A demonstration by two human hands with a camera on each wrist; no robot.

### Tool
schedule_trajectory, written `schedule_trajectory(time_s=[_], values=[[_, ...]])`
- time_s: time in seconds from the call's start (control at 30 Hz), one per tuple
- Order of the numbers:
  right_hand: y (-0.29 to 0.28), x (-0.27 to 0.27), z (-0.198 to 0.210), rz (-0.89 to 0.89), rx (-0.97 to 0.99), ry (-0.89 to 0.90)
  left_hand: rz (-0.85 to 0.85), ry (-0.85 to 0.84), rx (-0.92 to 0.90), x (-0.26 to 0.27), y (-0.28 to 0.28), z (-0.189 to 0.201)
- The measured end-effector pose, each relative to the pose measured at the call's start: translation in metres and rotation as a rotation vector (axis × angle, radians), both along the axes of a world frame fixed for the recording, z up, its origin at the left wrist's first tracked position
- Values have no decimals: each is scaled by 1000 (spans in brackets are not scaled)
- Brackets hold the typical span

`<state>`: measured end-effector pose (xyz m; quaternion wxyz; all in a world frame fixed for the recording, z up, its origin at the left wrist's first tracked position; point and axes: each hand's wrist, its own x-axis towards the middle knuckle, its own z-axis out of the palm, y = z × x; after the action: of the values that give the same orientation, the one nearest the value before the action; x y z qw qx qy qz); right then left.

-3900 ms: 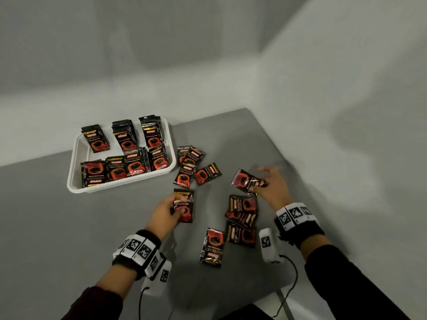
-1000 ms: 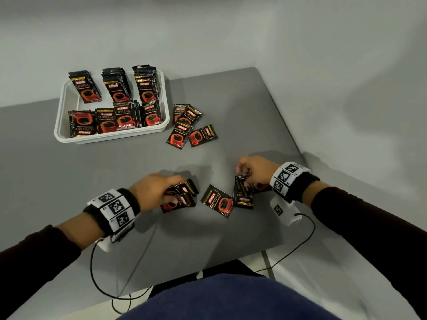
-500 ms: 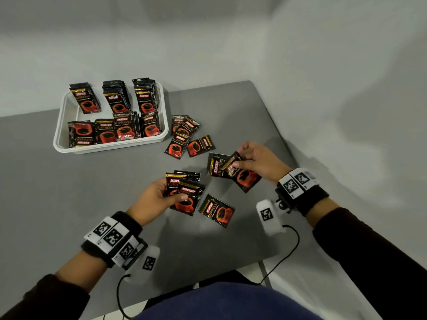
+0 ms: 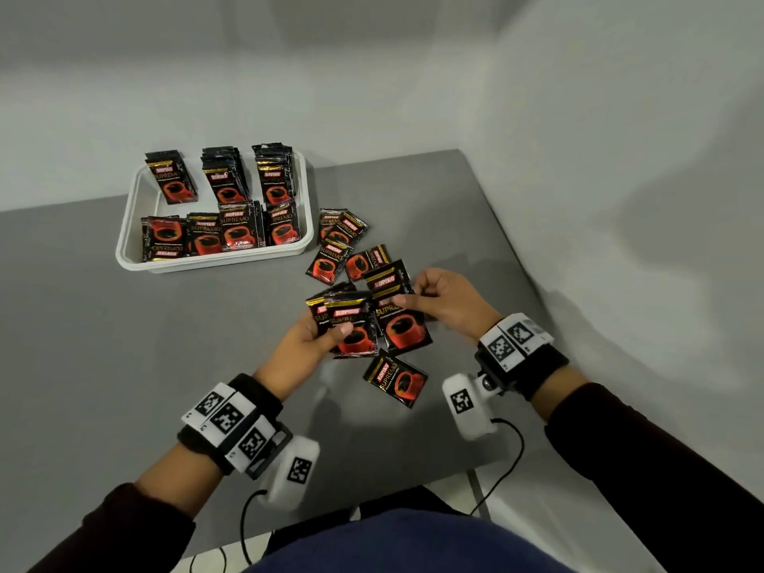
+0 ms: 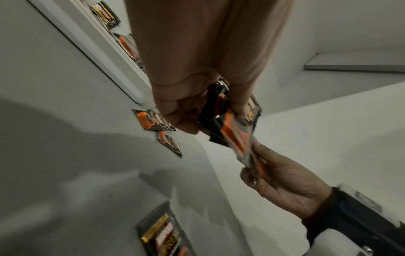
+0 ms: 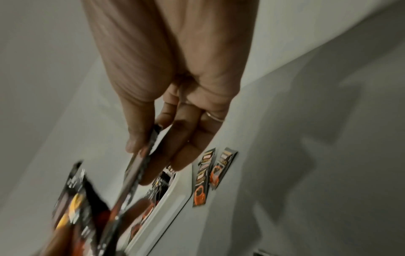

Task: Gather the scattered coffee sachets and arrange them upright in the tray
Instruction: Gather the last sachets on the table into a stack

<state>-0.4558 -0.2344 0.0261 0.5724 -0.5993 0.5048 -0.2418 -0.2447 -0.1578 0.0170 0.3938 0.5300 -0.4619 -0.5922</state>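
Note:
Black-and-red coffee sachets are spread over the grey table. My left hand grips a small stack of sachets above the table. My right hand pinches more sachets and holds them against the left hand's stack. In the left wrist view the left hand clasps its sachets; in the right wrist view the right hand pinches its sachets between thumb and fingers. One sachet lies flat just below both hands. Several loose sachets lie beside the white tray, where rows of sachets stand upright.
The tray stands at the far left of the table, near the wall. The table's right edge runs close behind my right hand. Wrist camera cables hang over the near edge.
Both hands have come together over the table and moved up slightly. The right hand's sachets now overlap the left hand's stack. The single sachet on the table has not moved.

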Motion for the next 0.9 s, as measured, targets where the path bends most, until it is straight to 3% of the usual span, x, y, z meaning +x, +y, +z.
schedule_trajectory(time_s=[0.1,0.23,0.4,0.43,0.5,0.57,0.77,0.83,0.9], values=[[10,16,-3,61,-79,-5,7,47,2,-20,-4,2],[19,27,-2,43,-173,39,77,255,69,-25,-2,0],[25,27,-3,8,27,61,114,333,182,-10,4,-9],[25,24,-9,32,12,111,154,338,201,-3,5,-11],[28,17,-24,143,-81,379,222,344,231,13,10,-17],[39,15,-43,269,-52,618,281,378,250,27,17,-23],[51,35,-66,269,-104,839,518,466,201,43,32,-37],[39,41,-59,250,-103,830,528,465,193,43,32,-37],[26,50,-47,179,-56,674,533,489,187,42,27,-35]])
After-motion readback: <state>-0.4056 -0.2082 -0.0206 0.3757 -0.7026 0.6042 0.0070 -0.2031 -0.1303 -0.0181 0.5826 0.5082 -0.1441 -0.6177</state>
